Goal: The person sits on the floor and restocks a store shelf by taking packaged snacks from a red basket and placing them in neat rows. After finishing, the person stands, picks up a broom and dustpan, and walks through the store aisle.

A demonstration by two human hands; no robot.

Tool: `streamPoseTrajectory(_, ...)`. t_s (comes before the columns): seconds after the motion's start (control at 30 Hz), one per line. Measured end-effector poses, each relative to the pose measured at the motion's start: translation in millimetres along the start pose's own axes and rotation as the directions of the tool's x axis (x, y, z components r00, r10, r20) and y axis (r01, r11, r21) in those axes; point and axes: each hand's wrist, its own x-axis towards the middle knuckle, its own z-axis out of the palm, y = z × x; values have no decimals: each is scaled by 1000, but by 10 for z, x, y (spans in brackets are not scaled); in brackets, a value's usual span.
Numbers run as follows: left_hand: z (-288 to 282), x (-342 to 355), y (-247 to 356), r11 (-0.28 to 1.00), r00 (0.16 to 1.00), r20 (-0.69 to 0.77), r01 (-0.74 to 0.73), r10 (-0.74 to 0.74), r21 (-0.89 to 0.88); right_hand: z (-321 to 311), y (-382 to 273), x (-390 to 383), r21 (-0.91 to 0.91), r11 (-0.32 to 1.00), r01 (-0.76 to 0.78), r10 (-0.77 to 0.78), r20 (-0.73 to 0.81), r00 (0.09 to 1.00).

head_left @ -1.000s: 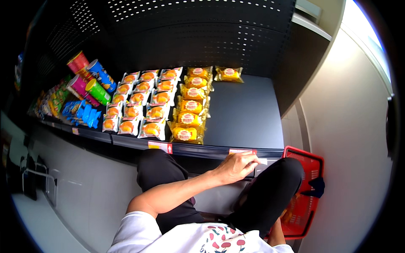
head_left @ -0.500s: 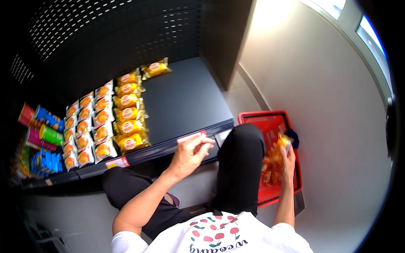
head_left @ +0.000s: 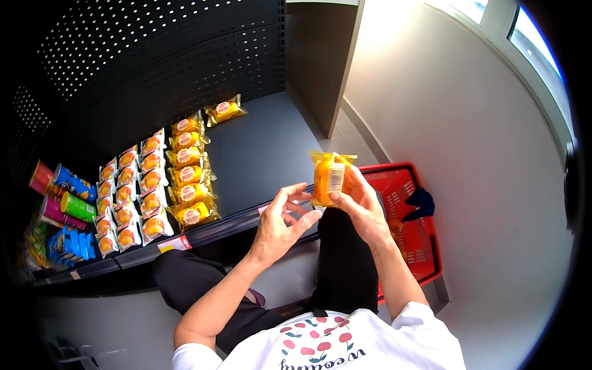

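Observation:
Held up in front of the shelf edge is a packaged snack cake (head_left: 328, 179) in a yellow-orange wrapper, its barcode side toward me. My right hand (head_left: 364, 209) grips it from the right, thumb across its lower part. Just left of it my left hand (head_left: 285, 222) has its fingers apart and curved, holding nothing. On the dark shelf (head_left: 265, 148), a column of matching yellow snack cakes (head_left: 188, 176) runs from front to back, and a single yellow snack cake (head_left: 224, 111) lies at the back to its right.
White-wrapped snacks (head_left: 126, 213) in rows fill the shelf's left part, beside canisters (head_left: 77, 206) and blue packets (head_left: 71, 245). A red basket (head_left: 425, 259) stands on the floor at right, with a dark blue cloth-like item (head_left: 420, 205) at its side. A wall (head_left: 481, 160) bounds the right.
My right hand has brought a snack cake up and leftward from over the red basket to before the shelf. My left hand has moved slightly, and its fingers have spread.

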Motion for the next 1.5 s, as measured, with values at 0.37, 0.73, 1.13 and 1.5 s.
streamPoseTrajectory(0.37, -315, 31, -68, 876, 986, 11, 152, -165, -459, 287, 308, 126, -809, 301, 505, -464, 339, 818)
streamPoseTrajectory(0.73, -467, 22, -172, 885, 987, -99, 66, -125, -461, 104, 368, 312, -302, 945, 128, -144, -34, 989)
streamPoseTrajectory(1.13, -516, 67, -301, 978, 961, -239, 91, -135, -188, 69, 468, 634, -114, 993, -18, 12, -54, 998)
streamPoseTrajectory(1.5, -490, 1041, -447, 971, 795, -595, -217, 116, -100, 13, 497, 1572, -310, 935, 173, -228, -150, 962)
